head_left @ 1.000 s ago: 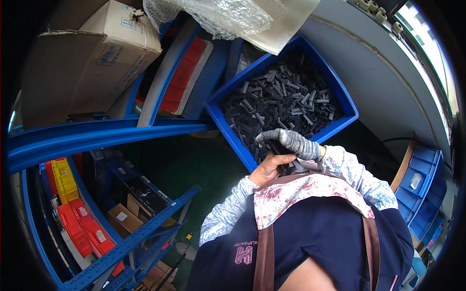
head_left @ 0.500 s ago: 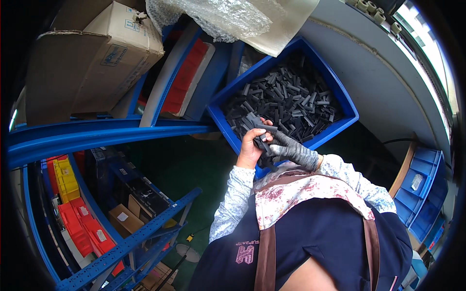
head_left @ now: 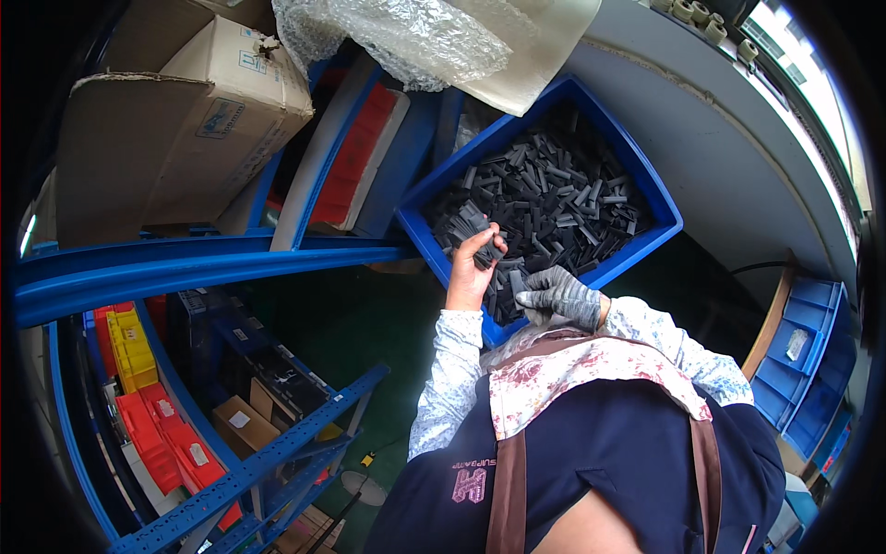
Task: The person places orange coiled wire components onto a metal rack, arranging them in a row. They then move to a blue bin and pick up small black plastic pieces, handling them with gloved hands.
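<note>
A bundle of short dark grey strips fans out of my bare left hand, which is closed around it over the near left part of a blue bin. In that bin lies a heap of loose black and dark grey pieces of the same short, narrow shape. My right hand, in a grey glove, is a little to the right and nearer to me, above the bin's near edge. Its thumb and fingertips are closed on one dark grey strip. The two hands are apart.
Blue metal shelving runs along the left, with a large cardboard box on top. Bubble wrap hangs over the far side. A pale curved panel stands right of the bin, and blue trays are at the far right.
My right hand has drawn away from the left hand, toward me and slightly right, with a strip in its fingertips. The left hand still grips its bundle.
</note>
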{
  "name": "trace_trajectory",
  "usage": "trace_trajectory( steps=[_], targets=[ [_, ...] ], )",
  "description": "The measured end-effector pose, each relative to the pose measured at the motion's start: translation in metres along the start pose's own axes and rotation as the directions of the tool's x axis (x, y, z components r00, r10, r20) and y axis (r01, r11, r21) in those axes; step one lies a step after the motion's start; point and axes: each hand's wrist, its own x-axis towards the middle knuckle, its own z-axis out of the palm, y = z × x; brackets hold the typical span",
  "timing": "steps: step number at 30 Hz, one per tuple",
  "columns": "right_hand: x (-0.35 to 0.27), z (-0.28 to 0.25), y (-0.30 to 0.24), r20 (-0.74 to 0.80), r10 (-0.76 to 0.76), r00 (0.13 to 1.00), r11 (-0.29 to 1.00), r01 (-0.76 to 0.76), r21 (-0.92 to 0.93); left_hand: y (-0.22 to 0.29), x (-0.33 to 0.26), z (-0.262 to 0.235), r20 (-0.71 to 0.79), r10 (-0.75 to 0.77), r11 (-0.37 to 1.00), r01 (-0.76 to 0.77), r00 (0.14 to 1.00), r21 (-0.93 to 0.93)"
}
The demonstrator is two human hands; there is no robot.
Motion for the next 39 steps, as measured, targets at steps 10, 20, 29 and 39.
trace_trajectory(
  steps=[10,20,29,39],
  targets=[
    [-0.011,0.009,-0.036,-0.037,-0.473,0.880,0.087,0.004,-0.996,-0.035,-0.028,0.023,0.110,0.004,0.936,-0.042,0.994,0.349],
    [-0.040,0.003,-0.065,-0.050,-0.528,0.848,0.236,0.089,-0.968,-0.035,-0.057,0.032,0.125,-0.180,0.973,0.158,0.976,0.169],
    [-0.027,-0.014,-0.036,0.387,-0.381,0.840,0.759,0.523,-0.388,-0.049,-0.090,0.046,0.271,-0.417,0.811,0.221,0.867,0.542],
    [-0.058,0.004,-0.031,0.212,-0.375,0.902,0.875,0.421,-0.240,-0.028,-0.093,0.024,0.297,-0.517,0.664,0.157,0.803,0.731]
  ],
)
